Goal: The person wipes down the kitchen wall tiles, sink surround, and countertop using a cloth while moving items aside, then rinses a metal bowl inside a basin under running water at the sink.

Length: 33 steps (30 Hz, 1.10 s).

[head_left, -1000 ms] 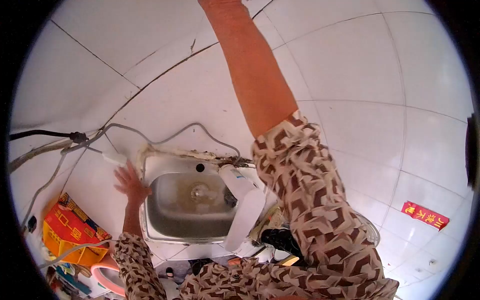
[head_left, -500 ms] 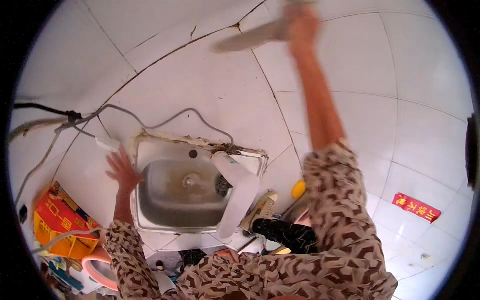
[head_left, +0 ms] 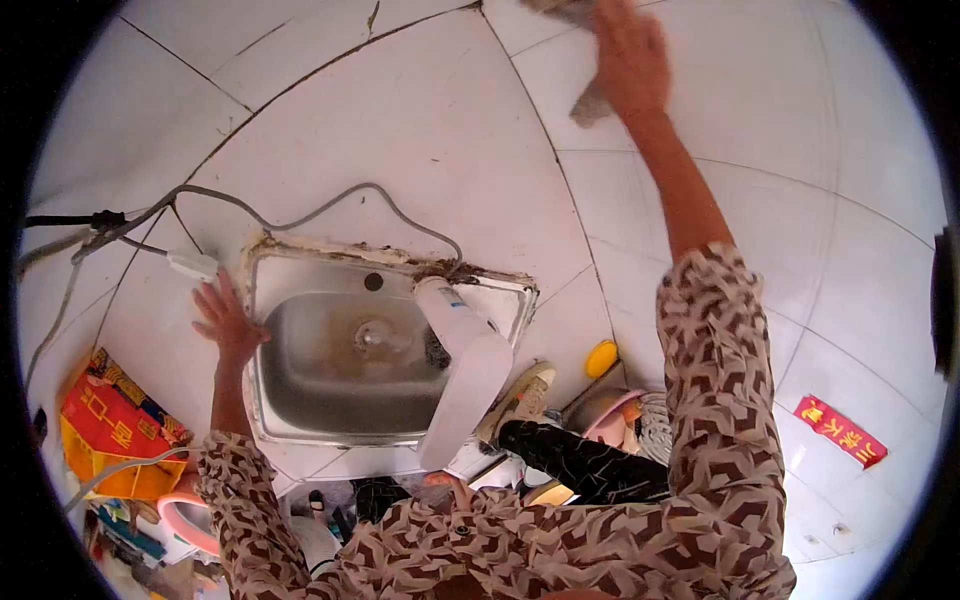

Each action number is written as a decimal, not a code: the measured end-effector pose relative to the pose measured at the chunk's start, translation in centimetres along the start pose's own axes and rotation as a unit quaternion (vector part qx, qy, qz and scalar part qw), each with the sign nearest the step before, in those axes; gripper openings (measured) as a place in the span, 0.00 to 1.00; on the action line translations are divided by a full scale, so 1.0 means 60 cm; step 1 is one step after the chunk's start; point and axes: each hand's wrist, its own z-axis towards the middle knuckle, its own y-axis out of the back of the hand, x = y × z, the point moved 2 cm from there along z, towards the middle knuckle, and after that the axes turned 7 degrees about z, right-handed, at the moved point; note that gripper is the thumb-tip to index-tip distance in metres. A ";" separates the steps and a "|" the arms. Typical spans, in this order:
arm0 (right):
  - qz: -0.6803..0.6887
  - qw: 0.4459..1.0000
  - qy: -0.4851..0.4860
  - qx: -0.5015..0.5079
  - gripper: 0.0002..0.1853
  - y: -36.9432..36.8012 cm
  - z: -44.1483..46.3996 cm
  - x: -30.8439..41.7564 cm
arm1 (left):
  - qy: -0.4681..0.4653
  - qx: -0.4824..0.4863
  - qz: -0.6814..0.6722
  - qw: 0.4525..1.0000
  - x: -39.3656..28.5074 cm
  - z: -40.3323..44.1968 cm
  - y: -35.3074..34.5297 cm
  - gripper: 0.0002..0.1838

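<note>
My left hand [head_left: 227, 320] rests with spread fingers on the white ledge beside the steel sink [head_left: 330, 408]. Its fingertips lie close to a small white plug-like block [head_left: 193, 264] on a grey cable [head_left: 310, 222]. High on the right, my right hand [head_left: 634, 72] presses a greyish cloth [head_left: 592, 106] against the white tiled wall [head_left: 745, 110]. The cloth shows on both sides of the hand, and its middle is hidden. A dark scrubber [head_left: 436, 350] sits in the sink, partly behind a thick white pipe-like piece [head_left: 466, 365] crossing its right side.
A red and yellow box [head_left: 115, 425] and a pink basin [head_left: 185, 520] stand at lower left. A yellow oval item [head_left: 601, 358] lies right of the sink, near a shoe [head_left: 520, 400]. A red strip with lettering [head_left: 840, 430] is stuck on the right-hand tiles.
My right hand has swept the cloth to the right across the wall, and the cloth's trailing end has swung in under the hand. My left hand stays on the ledge. The view has shifted slightly.
</note>
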 end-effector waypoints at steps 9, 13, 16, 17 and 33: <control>0.051 0.964 0.049 0.257 0.25 -0.115 -0.181 0.075 | 0.018 0.029 0.013 0.999 -0.013 -0.002 0.018 0.74; -0.056 0.984 -0.066 0.157 0.30 0.121 -0.136 -0.097 | 0.017 0.009 0.053 0.998 -0.007 0.002 0.000 0.76; -0.091 0.990 -0.059 -0.095 0.34 0.305 -0.106 -0.189 | 0.019 0.013 0.036 0.999 -0.002 -0.002 -0.002 0.76; -0.179 0.974 -0.109 -0.082 0.33 0.326 -0.113 -0.187 | 0.022 0.006 0.031 0.999 -0.006 0.001 0.000 0.76; 0.342 0.855 -0.079 0.380 0.26 -0.076 -0.397 0.109 | -0.001 -0.047 -0.001 0.999 0.006 0.014 -0.038 0.72</control>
